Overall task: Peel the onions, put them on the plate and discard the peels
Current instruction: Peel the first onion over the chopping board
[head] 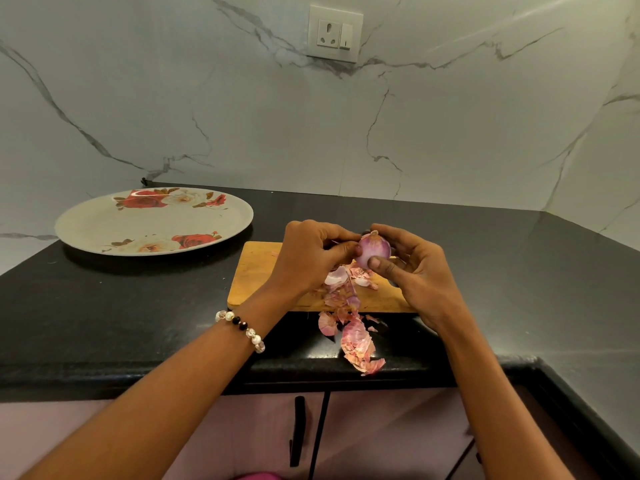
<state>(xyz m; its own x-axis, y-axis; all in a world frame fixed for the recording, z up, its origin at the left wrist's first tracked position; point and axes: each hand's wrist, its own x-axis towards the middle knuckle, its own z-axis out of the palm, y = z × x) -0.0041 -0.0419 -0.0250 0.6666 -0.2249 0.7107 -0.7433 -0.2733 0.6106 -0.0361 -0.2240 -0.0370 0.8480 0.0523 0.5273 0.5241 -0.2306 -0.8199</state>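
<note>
You have: one round purple-pink onion (373, 250); one oval floral-print plate (104, 223); one rectangular wooden cutting board (256, 271); one scattered pile of pink papery peels (356, 341); one beaded bracelet (240, 328); one white wall socket (335, 33).

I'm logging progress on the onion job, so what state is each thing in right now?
onion: mostly peeled, held above the board.
left hand: pinching at the onion's side.
right hand: gripping the onion.
peels: loose, scattered over board and counter edge.
plate: flat on the counter, nothing on it.
cutting board: flat on the counter.
</note>
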